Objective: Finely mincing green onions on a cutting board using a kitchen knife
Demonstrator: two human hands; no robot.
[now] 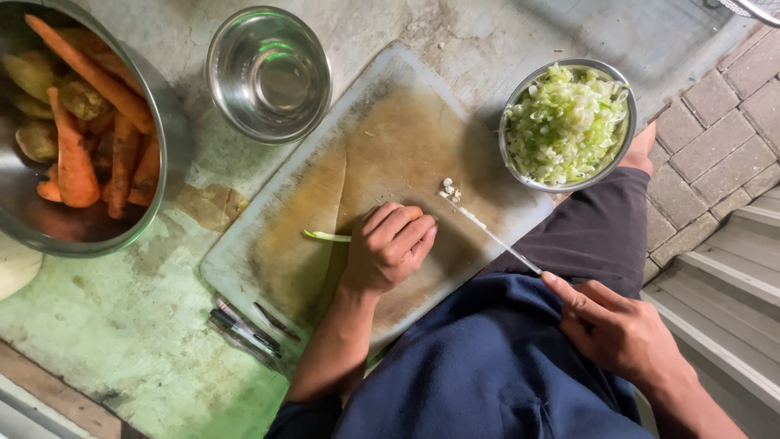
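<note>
left hand [388, 246] is curled knuckles-forward over a green onion stalk [327, 236], pinning it to the cutting board [382, 146] near the board's middle. only the pale green tail shows, sticking out on the side toward the carrot bowl; the cut end is hidden under the fingers.

right hand [617, 329] grips the knife [490, 236] handle, index finger laid along the spine. the thin blade runs diagonally across the board's near right corner, its tip beside a small pile of cut pieces [449, 192], slightly apart from the left knuckles.

around it: steel bowl of chopped greens [566, 123] at the board's far right corner, partly off the board edge. empty steel bowl [269, 73] past the far left corner. big bowl of carrots and potatoes [77, 130] at the left edge of the slab. a few pens or small tools [244, 325] lie by the board's near left corner. a dark-trousered knee sits under the right side of the board.

doing the cut well, my read:
- keep fingertips tucked, knuckles as the blade guide
- bring the blade square to the stalk; it's angled away now
- feed the stalk out in small steps for even slices
- clear the pile into the greens bowl before it crowds the blade
- board overhangs the knee, so light pressure only or it may rock
</note>
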